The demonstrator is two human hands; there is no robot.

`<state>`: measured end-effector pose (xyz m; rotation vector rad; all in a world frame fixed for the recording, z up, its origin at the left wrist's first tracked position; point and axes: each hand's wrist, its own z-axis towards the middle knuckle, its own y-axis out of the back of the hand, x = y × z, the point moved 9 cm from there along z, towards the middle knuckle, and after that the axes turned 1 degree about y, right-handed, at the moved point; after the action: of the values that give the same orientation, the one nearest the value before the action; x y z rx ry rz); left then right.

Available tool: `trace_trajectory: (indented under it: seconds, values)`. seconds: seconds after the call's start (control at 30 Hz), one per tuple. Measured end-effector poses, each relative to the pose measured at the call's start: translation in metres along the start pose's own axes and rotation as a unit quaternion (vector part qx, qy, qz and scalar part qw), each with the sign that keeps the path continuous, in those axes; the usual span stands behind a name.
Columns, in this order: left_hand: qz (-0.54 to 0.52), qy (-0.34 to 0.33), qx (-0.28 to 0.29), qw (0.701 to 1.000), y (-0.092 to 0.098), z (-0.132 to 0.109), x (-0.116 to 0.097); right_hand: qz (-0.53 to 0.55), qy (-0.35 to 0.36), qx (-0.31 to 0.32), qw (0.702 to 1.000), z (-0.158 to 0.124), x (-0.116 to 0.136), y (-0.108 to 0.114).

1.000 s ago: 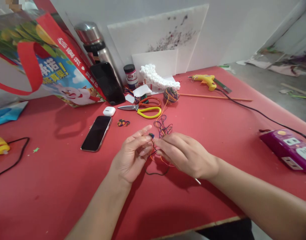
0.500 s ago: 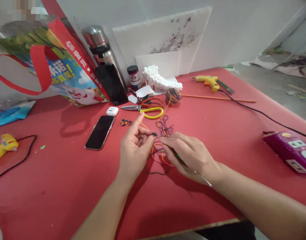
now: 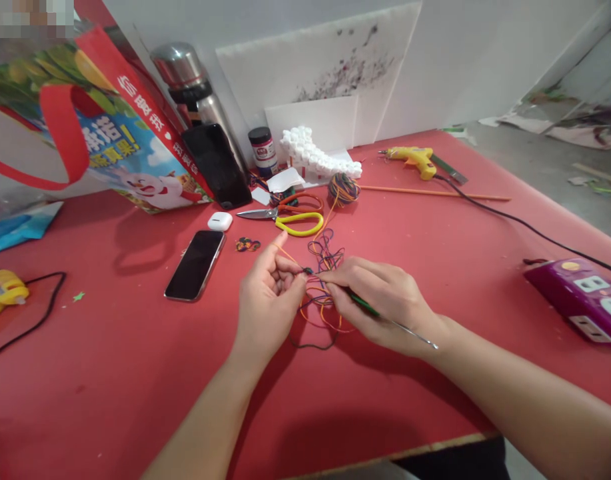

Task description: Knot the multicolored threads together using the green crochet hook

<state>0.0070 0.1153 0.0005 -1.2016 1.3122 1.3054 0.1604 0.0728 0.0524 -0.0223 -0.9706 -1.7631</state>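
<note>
The person's left hand [image 3: 269, 290] pinches a small dark thread piece [image 3: 308, 271]; the right hand [image 3: 388, 300] grips a slim green-and-silver tool [image 3: 416, 334]. From that piece, on the red table [image 3: 135, 373], scissors [image 3: 275, 214] lie at eleven o'clock, a multicoloured cord ball [image 3: 344, 191] at one, a purple power strip [image 3: 560, 293] at three, a phone [image 3: 195, 265] at nine.

We see a shiny metal hook [image 3: 415, 334], matt yarn [image 3: 344, 191], a glossy metal flask [image 3: 182, 65], a smooth plastic glue gun [image 3: 420, 161] and a smooth, satiny tabletop [image 3: 435, 247].
</note>
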Motion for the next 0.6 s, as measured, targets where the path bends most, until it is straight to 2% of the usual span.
trace_trajectory:
  seconds: [0.3, 0.6]
  values:
    - [0.004, 0.014, 0.0, 1.0, 0.003, 0.0, 0.006, -0.02, 0.018, 0.018, 0.999, 0.0, 0.003, -0.005]
    - [0.029, -0.012, 0.023, 0.999, 0.001, 0.002, 0.005, 0.062, -0.082, 0.017, 0.995, 0.003, -0.015, 0.001]
